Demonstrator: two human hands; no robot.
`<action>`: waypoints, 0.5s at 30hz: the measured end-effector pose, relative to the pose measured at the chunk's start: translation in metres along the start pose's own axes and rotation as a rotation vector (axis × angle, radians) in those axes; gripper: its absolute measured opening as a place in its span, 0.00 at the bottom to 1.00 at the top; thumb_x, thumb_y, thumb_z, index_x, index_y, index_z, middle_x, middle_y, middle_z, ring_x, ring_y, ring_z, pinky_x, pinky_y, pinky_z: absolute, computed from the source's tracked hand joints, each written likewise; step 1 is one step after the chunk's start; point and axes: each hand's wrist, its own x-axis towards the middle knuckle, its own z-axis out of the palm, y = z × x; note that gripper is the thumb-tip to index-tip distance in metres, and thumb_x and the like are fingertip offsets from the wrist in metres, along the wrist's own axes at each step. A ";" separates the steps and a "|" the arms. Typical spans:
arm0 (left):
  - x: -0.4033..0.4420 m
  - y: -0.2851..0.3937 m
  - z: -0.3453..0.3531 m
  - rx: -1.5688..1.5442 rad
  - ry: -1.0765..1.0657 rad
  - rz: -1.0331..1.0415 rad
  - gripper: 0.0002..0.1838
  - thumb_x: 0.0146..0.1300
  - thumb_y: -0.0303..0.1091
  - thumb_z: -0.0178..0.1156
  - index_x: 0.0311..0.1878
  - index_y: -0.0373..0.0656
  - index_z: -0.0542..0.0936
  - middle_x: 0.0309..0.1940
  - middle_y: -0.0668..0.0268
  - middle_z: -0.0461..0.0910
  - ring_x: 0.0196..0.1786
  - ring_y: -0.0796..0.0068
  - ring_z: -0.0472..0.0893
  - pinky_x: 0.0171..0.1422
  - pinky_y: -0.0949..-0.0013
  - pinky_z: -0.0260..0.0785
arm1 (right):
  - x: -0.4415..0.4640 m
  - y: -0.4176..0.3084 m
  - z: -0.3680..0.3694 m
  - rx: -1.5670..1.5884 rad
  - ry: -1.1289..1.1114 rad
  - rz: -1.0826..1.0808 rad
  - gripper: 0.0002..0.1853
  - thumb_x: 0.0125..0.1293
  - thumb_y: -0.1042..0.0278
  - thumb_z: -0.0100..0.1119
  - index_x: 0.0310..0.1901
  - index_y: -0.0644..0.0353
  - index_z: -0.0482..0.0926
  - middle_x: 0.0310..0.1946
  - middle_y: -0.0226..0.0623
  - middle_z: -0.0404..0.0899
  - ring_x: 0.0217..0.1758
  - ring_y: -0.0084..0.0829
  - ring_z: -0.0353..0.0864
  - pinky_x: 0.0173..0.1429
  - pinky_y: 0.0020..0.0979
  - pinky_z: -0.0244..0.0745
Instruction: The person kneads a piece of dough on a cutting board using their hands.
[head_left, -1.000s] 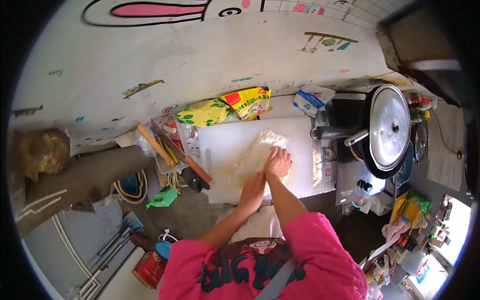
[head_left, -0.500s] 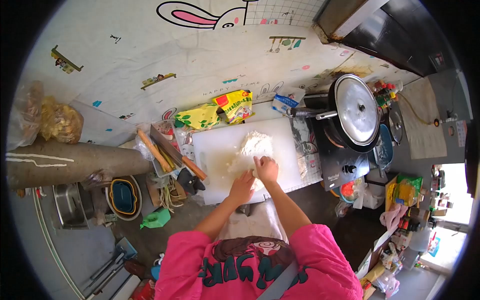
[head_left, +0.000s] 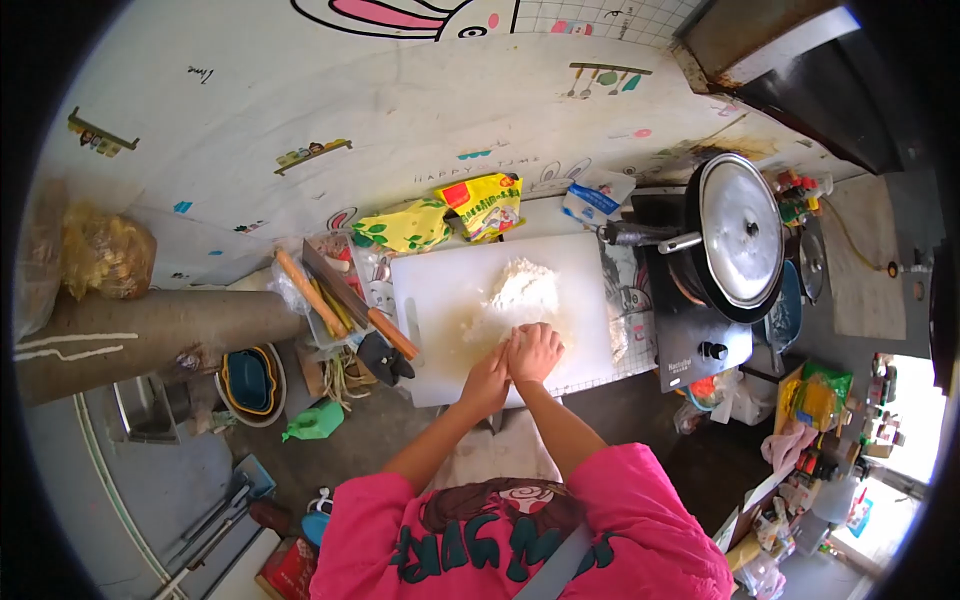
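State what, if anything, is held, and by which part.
Cannot be told: left hand and right hand meet over the cutting board, hiding anything beneath; the white heap beyond is not held.

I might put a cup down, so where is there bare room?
The white cutting board is largely bare left of the flour, towards the knife, and along its right edge. Crowded: yellow packets behind, left hand and right hand in front, lidded pan over the stove.
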 end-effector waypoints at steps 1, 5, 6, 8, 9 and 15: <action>0.000 0.000 -0.001 0.059 -0.017 0.002 0.33 0.54 0.31 0.61 0.64 0.31 0.64 0.62 0.49 0.66 0.60 0.50 0.70 0.60 0.60 0.66 | 0.006 -0.002 0.004 -0.007 0.016 0.027 0.09 0.58 0.55 0.60 0.33 0.49 0.77 0.38 0.30 0.76 0.46 0.38 0.73 0.53 0.42 0.62; 0.003 0.002 0.004 0.270 -0.041 0.030 0.38 0.50 0.33 0.64 0.64 0.31 0.63 0.62 0.50 0.65 0.58 0.51 0.71 0.61 0.56 0.65 | 0.032 0.001 0.009 -0.046 -0.113 0.160 0.10 0.57 0.55 0.61 0.35 0.49 0.80 0.37 0.30 0.77 0.44 0.37 0.74 0.52 0.41 0.62; 0.012 0.006 0.002 0.318 -0.026 0.040 0.38 0.49 0.34 0.65 0.64 0.31 0.64 0.62 0.50 0.65 0.57 0.51 0.72 0.60 0.56 0.65 | 0.038 0.002 0.012 -0.047 -0.132 0.170 0.10 0.57 0.55 0.61 0.35 0.49 0.80 0.38 0.30 0.77 0.45 0.37 0.74 0.52 0.41 0.62; 0.022 0.015 -0.002 0.367 -0.075 -0.029 0.38 0.44 0.37 0.68 0.61 0.34 0.67 0.57 0.56 0.68 0.57 0.56 0.70 0.58 0.58 0.64 | 0.043 0.003 0.018 -0.049 -0.126 0.180 0.10 0.58 0.54 0.60 0.35 0.50 0.80 0.38 0.31 0.78 0.46 0.37 0.74 0.52 0.42 0.63; 0.026 0.018 -0.004 0.389 -0.103 -0.063 0.38 0.42 0.38 0.70 0.59 0.36 0.69 0.54 0.59 0.70 0.56 0.59 0.70 0.57 0.59 0.64 | 0.047 0.003 0.019 -0.054 -0.095 0.179 0.11 0.59 0.53 0.59 0.35 0.50 0.81 0.37 0.32 0.78 0.46 0.37 0.74 0.53 0.41 0.63; 0.049 0.024 -0.009 0.487 -0.158 -0.123 0.30 0.36 0.39 0.72 0.45 0.42 0.74 0.44 0.63 0.69 0.50 0.63 0.69 0.56 0.59 0.61 | 0.070 0.008 0.032 -0.070 -0.061 0.119 0.13 0.62 0.52 0.56 0.34 0.52 0.82 0.36 0.34 0.79 0.44 0.38 0.76 0.52 0.42 0.64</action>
